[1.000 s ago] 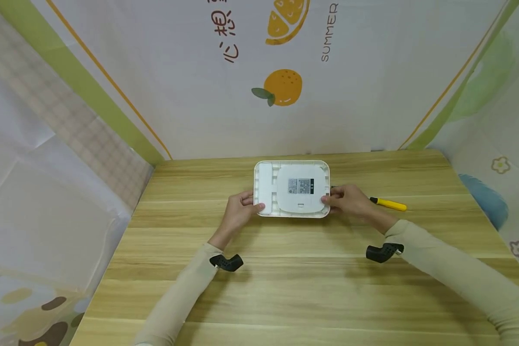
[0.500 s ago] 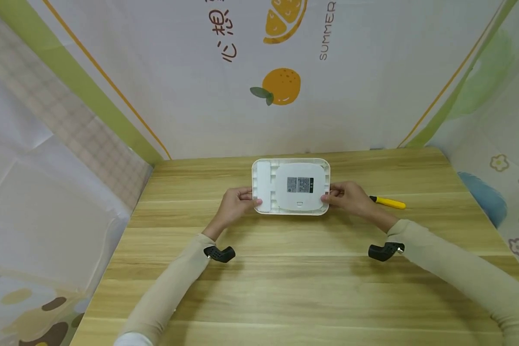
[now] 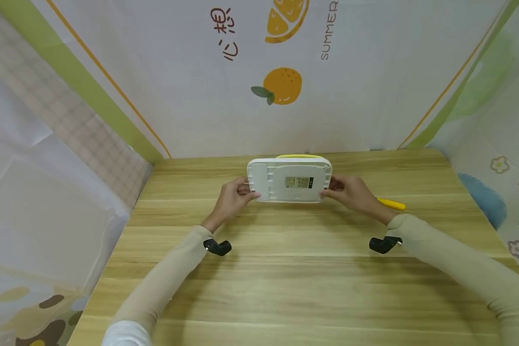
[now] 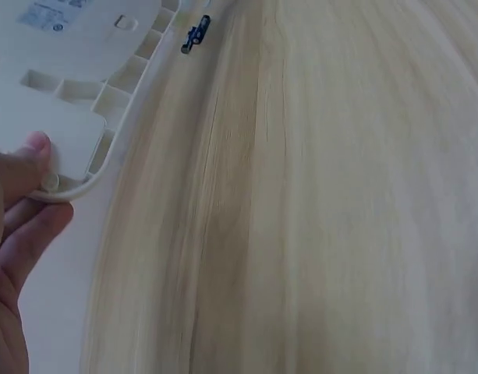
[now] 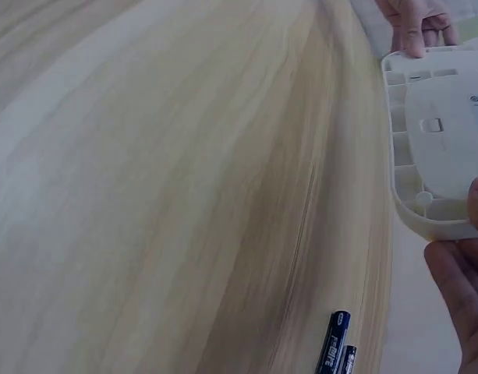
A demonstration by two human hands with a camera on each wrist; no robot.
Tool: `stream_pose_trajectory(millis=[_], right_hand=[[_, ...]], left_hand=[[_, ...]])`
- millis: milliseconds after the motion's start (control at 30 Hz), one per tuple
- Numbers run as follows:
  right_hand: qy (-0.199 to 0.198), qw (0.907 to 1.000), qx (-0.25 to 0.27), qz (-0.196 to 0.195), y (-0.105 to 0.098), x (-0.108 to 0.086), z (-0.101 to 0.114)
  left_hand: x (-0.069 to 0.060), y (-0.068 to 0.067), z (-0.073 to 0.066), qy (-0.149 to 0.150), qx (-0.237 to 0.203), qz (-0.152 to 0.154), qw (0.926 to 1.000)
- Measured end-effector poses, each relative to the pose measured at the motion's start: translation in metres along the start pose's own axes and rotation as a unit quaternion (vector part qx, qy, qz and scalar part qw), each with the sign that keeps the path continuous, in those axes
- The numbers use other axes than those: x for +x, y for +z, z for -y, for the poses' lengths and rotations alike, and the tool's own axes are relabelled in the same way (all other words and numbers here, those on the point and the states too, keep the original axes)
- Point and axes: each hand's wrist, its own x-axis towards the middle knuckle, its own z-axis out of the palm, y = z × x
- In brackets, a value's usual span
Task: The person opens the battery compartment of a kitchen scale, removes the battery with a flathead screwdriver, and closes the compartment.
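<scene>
Both hands hold up a white kitchen scale point(image 3: 264, 179), its underside with a printed label and ribbed rim turned toward me. A yellow curved edge point(image 3: 299, 155) shows behind its top side. My left hand point(image 3: 231, 199) pinches the lower left corner, thumb on the underside and fingers behind. At the lower right corner, my right hand point(image 3: 355, 194) grips in the same way. The left wrist view shows the thumb beside a small round foot point(image 4: 50, 181). Two dark blue batteries point(image 5: 334, 343) lie on the table in the right wrist view.
A yellow-handled tool point(image 3: 391, 204) lies on the wooden table point(image 3: 294, 278) right of the right hand, its front part hidden by that hand. Behind the table's far edge hangs a printed cloth point(image 3: 350, 105). More cloth hangs on both sides.
The scale has tilted, so its underside looks shorter and the yellow edge now shows above it. Both hands have shifted slightly away from me, the left also a little leftward.
</scene>
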Motion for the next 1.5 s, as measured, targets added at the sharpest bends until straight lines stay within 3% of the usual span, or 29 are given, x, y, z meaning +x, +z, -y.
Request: stream_pose_trajectory(millis=[167,333,467,667,733,900,1000,1200,1333,1400,1500], right_hand=[[-0.052,0.9985,0.004,-0.016,-0.002,-0.003,-0.002],[-0.128,0.9899,-0.044,-0.043,-0.001,-0.005,-0.006],[-0.193,0.9739,-0.107,-0.055,-0.002,-0.006,-0.009],[-0.285,0.9388,-0.185,-0.057,-0.004,-0.008,-0.014],[-0.307,0.9301,-0.193,-0.056,-0.004,-0.008,-0.015],[-0.356,0.9055,-0.223,-0.062,-0.006,-0.007,-0.020],[-0.384,0.8874,-0.244,-0.072,-0.006,-0.007,-0.023],[-0.446,0.8418,-0.292,-0.086,-0.006,-0.006,-0.028],[-0.475,0.8147,-0.320,-0.091,-0.007,-0.004,-0.028],[-0.488,0.8032,-0.331,-0.087,-0.007,-0.002,-0.029],[-0.506,0.7773,-0.365,-0.081,-0.007,0.000,-0.030]], left_hand=[[0.001,-0.006,0.000,0.048,0.016,0.011,0.9987],[0.000,-0.010,0.000,0.090,0.037,0.027,0.9949],[0.001,-0.013,0.000,0.144,0.084,0.041,0.9853],[-0.003,-0.015,0.002,0.224,0.142,0.073,0.9615],[-0.005,-0.015,0.002,0.256,0.180,0.076,0.9467],[-0.007,-0.018,0.002,0.337,0.254,0.095,0.9015],[-0.007,-0.019,0.003,0.364,0.291,0.114,0.8777],[-0.010,-0.023,0.004,0.365,0.395,0.159,0.8280],[-0.011,-0.024,0.005,0.367,0.438,0.186,0.7992],[-0.011,-0.024,0.005,0.374,0.449,0.189,0.7888],[-0.010,-0.024,0.007,0.383,0.465,0.188,0.7761]])
